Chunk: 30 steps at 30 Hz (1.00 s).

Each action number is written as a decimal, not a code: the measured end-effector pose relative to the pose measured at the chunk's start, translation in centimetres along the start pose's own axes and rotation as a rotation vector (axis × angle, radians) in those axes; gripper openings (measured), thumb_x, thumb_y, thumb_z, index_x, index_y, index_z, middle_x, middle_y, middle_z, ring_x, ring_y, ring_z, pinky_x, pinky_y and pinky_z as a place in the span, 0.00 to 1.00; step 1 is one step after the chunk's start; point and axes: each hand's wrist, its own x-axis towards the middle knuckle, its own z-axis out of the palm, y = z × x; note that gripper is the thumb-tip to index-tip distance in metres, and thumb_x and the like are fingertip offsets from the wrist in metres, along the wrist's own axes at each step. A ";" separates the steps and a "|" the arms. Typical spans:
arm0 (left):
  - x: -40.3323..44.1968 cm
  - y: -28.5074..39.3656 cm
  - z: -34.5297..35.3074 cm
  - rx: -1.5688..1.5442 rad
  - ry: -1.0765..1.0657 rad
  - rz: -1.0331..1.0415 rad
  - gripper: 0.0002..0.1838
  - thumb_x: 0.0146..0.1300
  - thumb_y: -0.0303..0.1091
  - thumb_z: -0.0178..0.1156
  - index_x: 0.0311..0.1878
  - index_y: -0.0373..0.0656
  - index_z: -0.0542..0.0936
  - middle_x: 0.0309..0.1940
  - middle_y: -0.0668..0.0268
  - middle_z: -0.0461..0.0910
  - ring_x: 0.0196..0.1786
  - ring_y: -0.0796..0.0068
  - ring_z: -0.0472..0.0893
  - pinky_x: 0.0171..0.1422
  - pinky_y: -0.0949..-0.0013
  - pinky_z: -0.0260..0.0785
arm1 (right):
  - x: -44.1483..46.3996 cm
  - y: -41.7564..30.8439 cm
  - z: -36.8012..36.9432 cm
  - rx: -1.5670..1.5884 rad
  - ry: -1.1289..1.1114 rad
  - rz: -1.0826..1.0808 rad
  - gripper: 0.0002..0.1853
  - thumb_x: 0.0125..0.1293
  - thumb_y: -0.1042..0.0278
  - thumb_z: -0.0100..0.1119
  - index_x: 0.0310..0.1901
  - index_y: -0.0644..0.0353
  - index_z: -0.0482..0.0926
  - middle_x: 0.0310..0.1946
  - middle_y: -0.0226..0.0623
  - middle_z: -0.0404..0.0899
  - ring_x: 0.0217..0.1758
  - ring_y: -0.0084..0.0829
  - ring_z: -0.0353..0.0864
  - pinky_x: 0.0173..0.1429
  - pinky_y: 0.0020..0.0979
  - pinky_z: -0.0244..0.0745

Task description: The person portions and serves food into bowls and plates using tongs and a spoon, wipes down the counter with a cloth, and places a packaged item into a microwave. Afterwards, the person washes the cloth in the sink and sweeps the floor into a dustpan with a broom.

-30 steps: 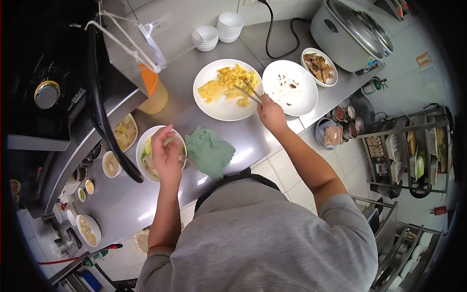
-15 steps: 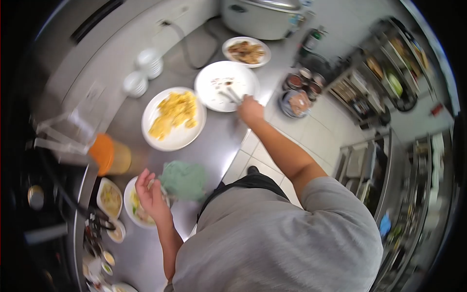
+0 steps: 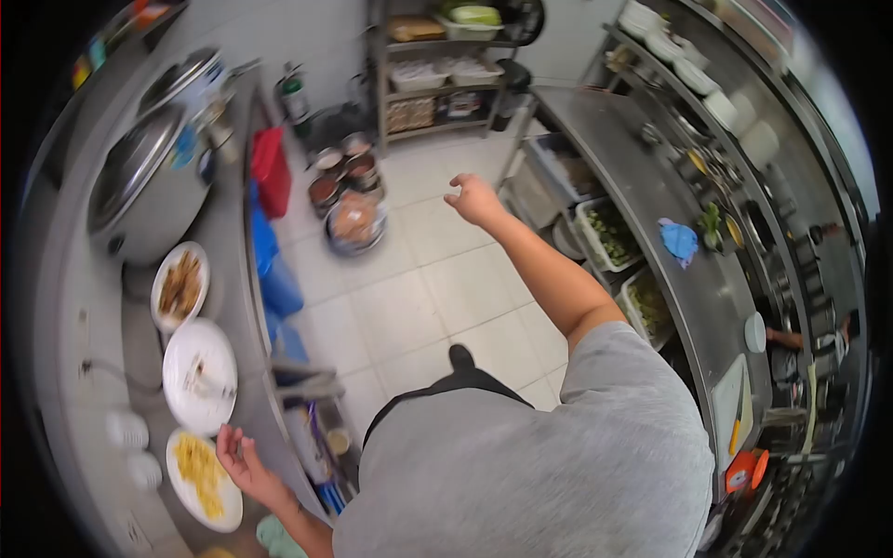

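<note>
View: we have swung right in the last half second — the pale tiled floor (image 3: 446, 279) now fills the middle.
Eggs: yellow scrambled eggs (image 3: 199, 472) sit on a round white plate (image 3: 230, 511), between the wall edge and the front edge of the stainless-steel desk (image 3: 233, 298).
Scraps: a second white plate (image 3: 193, 409), strewn with brown crumbs, stands just beside it along the desk.
Right grip: our right hand (image 3: 474, 200) has left the plates and hangs over the floor, fingers loosely curled round nothing.
Tongs: the slim metal tongs it held are gone from it; blur keeps us from telling where they lie.
Left grip: our left hand (image 3: 246, 467) is empty, fingers parted at the egg plate's rim; whether they touch, we cannot tell.
Plate work: paused, we judge — neither hand has a tool.
</note>
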 end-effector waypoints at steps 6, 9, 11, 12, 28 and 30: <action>-1.4 0.0 21.8 -0.115 -0.192 -0.082 0.18 0.62 0.23 0.52 0.56 0.37 0.70 0.51 0.62 0.72 0.48 0.74 0.72 0.51 0.74 0.65 | 9.2 16.5 -16.8 -0.059 0.184 0.163 0.23 0.53 0.54 0.64 0.48 0.59 0.78 0.50 0.49 0.75 0.55 0.47 0.72 0.59 0.39 0.68; -1.8 3.1 30.7 -0.138 -0.414 -0.073 0.17 0.62 0.24 0.53 0.55 0.37 0.71 0.51 0.62 0.71 0.49 0.74 0.71 0.53 0.72 0.65 | 12.7 23.1 -25.7 -0.125 0.310 0.209 0.23 0.55 0.53 0.63 0.49 0.58 0.78 0.49 0.49 0.76 0.56 0.48 0.71 0.60 0.40 0.68; -1.0 4.8 35.0 -0.139 -0.495 -0.010 0.17 0.62 0.24 0.53 0.55 0.37 0.71 0.51 0.63 0.71 0.50 0.74 0.71 0.53 0.72 0.65 | 15.2 27.7 -30.7 -0.223 0.425 0.219 0.22 0.57 0.51 0.61 0.48 0.58 0.78 0.49 0.48 0.76 0.56 0.47 0.71 0.60 0.41 0.68; -0.6 5.4 36.6 -0.133 -0.540 0.028 0.17 0.62 0.24 0.53 0.55 0.37 0.71 0.51 0.63 0.71 0.50 0.74 0.71 0.54 0.72 0.65 | 15.8 28.9 -32.8 -0.251 0.457 0.267 0.22 0.57 0.50 0.61 0.48 0.58 0.78 0.49 0.46 0.76 0.57 0.47 0.70 0.60 0.41 0.67; -2.7 8.1 59.9 -0.239 -0.508 0.060 0.17 0.60 0.23 0.53 0.54 0.38 0.72 0.46 0.64 0.74 0.48 0.76 0.73 0.52 0.74 0.65 | 27.7 49.2 -57.0 -0.783 0.806 0.449 0.25 0.60 0.47 0.56 0.48 0.61 0.76 0.50 0.48 0.76 0.56 0.48 0.73 0.56 0.48 0.70; -5.4 8.4 63.1 -0.292 -0.504 -0.007 0.17 0.60 0.23 0.53 0.54 0.38 0.72 0.46 0.65 0.74 0.48 0.77 0.73 0.52 0.74 0.65 | 29.2 51.7 -58.4 -0.732 0.638 0.573 0.23 0.62 0.51 0.53 0.50 0.60 0.76 0.54 0.48 0.74 0.60 0.48 0.70 0.59 0.51 0.67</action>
